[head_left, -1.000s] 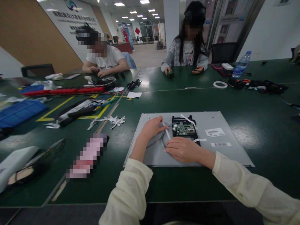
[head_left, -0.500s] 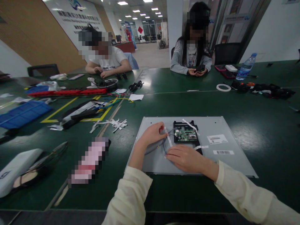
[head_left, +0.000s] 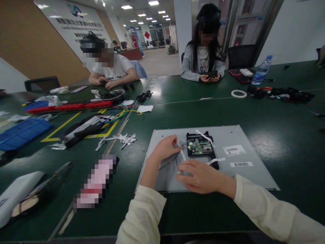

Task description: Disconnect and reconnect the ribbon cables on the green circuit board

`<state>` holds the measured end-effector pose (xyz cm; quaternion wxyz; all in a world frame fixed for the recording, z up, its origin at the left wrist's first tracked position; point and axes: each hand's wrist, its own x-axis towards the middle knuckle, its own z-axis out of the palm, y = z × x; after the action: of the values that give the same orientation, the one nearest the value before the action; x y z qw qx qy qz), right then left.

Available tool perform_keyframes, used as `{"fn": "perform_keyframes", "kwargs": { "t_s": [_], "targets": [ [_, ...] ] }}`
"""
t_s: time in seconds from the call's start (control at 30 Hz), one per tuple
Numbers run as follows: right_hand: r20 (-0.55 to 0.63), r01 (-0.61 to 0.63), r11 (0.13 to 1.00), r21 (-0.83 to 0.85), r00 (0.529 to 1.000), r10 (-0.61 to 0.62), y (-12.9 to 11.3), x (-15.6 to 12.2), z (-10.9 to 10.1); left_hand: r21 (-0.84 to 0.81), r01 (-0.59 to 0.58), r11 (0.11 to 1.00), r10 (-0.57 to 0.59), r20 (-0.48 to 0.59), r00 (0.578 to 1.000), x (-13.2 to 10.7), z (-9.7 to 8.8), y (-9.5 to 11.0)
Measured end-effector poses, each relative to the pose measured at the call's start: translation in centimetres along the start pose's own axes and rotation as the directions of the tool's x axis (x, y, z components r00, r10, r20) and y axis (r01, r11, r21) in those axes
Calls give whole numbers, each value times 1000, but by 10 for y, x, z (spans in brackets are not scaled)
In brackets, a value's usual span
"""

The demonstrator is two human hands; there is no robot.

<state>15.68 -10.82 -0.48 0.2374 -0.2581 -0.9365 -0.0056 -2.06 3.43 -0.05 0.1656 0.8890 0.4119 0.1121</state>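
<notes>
A grey metal panel [head_left: 251,169] lies flat on the green table [head_left: 193,108] in front of me. A small green circuit board [head_left: 200,147] in a black frame sits at its middle, with dark cables [head_left: 169,162] running left from it. My left hand [head_left: 164,147] pinches a white tape strip [head_left: 181,153] near the cables, fingers closed. My right hand [head_left: 201,176] rests on the panel just below, fingertips pressed on the cables and the strip's lower end. More white tape strips [head_left: 204,136] lie across the board's frame.
Loose tape scraps [head_left: 122,139] lie left of the panel, beside cables and a red strip [head_left: 68,106]. A blue tray [head_left: 22,128] sits far left. A tape roll [head_left: 238,93] and water bottle [head_left: 261,71] stand at the back right. Two people sit across the table.
My left hand's fingers closed on the tape strip, having lain extended before. My right hand slid slightly toward me over the cables. The person opposite brought both hands together on a dark object.
</notes>
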Motion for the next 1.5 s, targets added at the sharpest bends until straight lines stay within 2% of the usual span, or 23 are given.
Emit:
{"fn": "perform_keyframes", "kwargs": {
  "t_s": [0.13, 0.23, 0.4, 0.57, 0.8, 0.93, 1.33, 1.43, 1.5],
  "targets": [
    [23, 42, 999, 31, 999, -42, -1, 2, -2, 13, 6, 1000, -6, 16, 1000, 3, 1, -2],
    [42, 35, 999, 33, 998, -37, 0, 2, -2, 10, 17, 1000, -17, 31, 999, 3, 1, -3],
    [69, 31, 999, 33, 997, -34, -1, 0, -2, -33, -40, 999, 41, 35, 999, 0, -2, -2],
    [80, 39, 998, 45, 996, -42, -1, -2, -2, -11, -17, 1000, 18, 38, 999, 0, -1, -1],
    [120, 53, 993, 101, 991, -65, -2, -4, -3, 6, -39, 999, 39, 38, 999, 0, -2, 8],
    [133, 61, 994, 96, 988, -73, -4, -5, -4, 35, -24, 999, 24, 2, 1000, -2, 0, 12],
    [132, -6, 989, 145, 991, -13, -9, -7, -5, 72, -53, 996, 54, -15, 998, -4, -6, 10],
    [128, -34, 992, 118, 992, 19, -9, -8, -6, 146, -57, 988, 63, -42, 997, -3, -7, 11],
    [127, -50, 994, 93, 991, 38, -7, -9, -6, 213, -17, 977, 36, -83, 996, -3, -8, 12]
  ]
}}
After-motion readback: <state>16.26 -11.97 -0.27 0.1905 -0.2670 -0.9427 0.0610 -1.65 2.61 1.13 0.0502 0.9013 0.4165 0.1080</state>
